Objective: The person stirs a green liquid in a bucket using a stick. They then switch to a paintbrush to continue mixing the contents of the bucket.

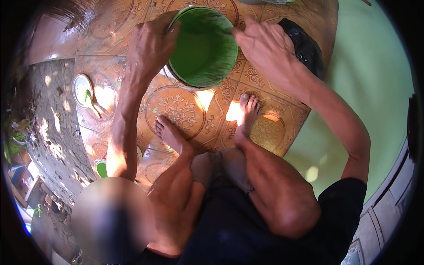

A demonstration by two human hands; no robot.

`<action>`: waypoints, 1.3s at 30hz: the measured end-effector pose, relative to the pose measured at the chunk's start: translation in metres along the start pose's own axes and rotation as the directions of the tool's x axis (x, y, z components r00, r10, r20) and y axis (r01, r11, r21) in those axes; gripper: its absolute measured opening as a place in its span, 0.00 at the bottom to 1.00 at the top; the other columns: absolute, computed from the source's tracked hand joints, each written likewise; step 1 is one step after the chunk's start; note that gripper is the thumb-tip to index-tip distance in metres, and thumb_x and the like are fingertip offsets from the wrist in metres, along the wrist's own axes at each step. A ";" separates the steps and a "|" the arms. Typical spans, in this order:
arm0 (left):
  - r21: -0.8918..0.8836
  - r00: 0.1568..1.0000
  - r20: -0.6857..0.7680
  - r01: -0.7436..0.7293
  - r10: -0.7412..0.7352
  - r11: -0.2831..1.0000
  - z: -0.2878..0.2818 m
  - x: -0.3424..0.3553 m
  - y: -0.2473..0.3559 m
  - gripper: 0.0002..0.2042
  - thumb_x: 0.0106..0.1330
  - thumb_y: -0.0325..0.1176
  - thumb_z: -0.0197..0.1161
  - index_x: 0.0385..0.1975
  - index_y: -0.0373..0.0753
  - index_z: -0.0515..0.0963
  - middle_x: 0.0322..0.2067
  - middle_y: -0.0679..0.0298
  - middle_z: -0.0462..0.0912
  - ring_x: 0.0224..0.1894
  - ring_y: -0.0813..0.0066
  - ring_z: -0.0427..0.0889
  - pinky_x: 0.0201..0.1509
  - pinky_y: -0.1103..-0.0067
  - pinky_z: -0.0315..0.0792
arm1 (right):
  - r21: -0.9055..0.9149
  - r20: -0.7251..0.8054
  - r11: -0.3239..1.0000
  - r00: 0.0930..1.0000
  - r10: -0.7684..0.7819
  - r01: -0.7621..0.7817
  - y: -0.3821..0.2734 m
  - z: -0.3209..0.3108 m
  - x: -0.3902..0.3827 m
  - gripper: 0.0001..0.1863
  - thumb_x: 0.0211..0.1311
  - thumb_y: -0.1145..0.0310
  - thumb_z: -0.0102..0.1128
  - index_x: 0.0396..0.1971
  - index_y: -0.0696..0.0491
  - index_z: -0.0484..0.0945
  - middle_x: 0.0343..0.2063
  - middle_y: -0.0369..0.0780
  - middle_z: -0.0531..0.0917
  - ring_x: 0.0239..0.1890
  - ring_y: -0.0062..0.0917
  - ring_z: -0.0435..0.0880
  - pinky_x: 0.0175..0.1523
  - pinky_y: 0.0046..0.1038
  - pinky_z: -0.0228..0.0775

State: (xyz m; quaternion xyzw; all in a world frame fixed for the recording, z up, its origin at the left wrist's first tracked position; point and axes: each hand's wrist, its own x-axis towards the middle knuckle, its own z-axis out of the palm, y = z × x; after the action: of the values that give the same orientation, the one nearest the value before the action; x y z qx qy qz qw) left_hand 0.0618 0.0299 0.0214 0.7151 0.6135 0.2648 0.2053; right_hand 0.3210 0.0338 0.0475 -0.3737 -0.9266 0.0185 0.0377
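"While the left hand [151, 43] grips the bucket [226, 58], where's the right hand [267, 42]?"
"Opposite side; its grip I can't tell."
"Bucket's place?"
"Beyond the feet [250, 110], between both hands."

The person wears plain black clothing [247, 229], and its loose right sleeve [343, 205] ends above the elbow; where cloth covers the lap, top and shorts cannot be told apart. The 2 lean forearms are bare, with raised veins and tendons, down to an uncovered left hand [152, 44] and right hand [267, 42]. Both shins are bare, as are the 2 feet [170, 134].
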 end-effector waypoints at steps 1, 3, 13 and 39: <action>0.013 1.000 0.002 -0.009 0.009 1.000 -0.001 0.000 0.000 0.12 0.71 0.36 0.61 0.47 0.37 0.85 0.23 0.49 0.84 0.23 0.54 0.86 0.31 0.65 0.77 | 0.014 0.053 1.000 0.999 0.004 -0.004 -0.001 -0.001 -0.003 0.03 0.58 0.75 0.61 0.27 0.55 0.82 0.22 0.46 0.82 0.28 0.37 0.88 0.36 0.40 0.80; 0.027 0.995 0.074 0.061 -0.063 0.998 -0.002 0.003 0.004 0.15 0.72 0.38 0.62 0.52 0.38 0.85 0.28 0.49 0.87 0.29 0.59 0.89 0.37 0.67 0.79 | 0.136 0.150 0.991 0.989 -0.011 -0.010 -0.005 -0.003 -0.006 0.03 0.58 0.75 0.61 0.27 0.57 0.82 0.22 0.48 0.82 0.28 0.39 0.87 0.34 0.41 0.79; -0.005 0.996 0.085 0.000 0.000 1.000 -0.004 0.007 -0.001 0.16 0.73 0.39 0.62 0.54 0.40 0.84 0.30 0.51 0.88 0.30 0.60 0.89 0.38 0.68 0.79 | 0.029 0.075 1.000 0.997 -0.008 0.006 -0.004 -0.013 0.011 0.03 0.56 0.75 0.62 0.29 0.54 0.83 0.28 0.45 0.84 0.31 0.40 0.88 0.35 0.39 0.81; -0.007 0.996 0.090 0.012 -0.011 1.000 -0.002 0.012 -0.011 0.16 0.72 0.37 0.62 0.54 0.38 0.84 0.29 0.50 0.89 0.30 0.60 0.90 0.38 0.67 0.81 | 0.159 0.125 0.986 0.992 0.036 -0.056 -0.026 -0.017 0.022 0.04 0.57 0.73 0.61 0.25 0.54 0.81 0.25 0.44 0.83 0.33 0.42 0.87 0.39 0.42 0.79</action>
State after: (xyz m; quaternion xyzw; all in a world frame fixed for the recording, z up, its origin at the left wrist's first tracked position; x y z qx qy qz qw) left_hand 0.0533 0.0433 0.0179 0.7219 0.6069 0.2334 0.2367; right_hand 0.2891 0.0304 0.0674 -0.3890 -0.9137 0.1172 0.0111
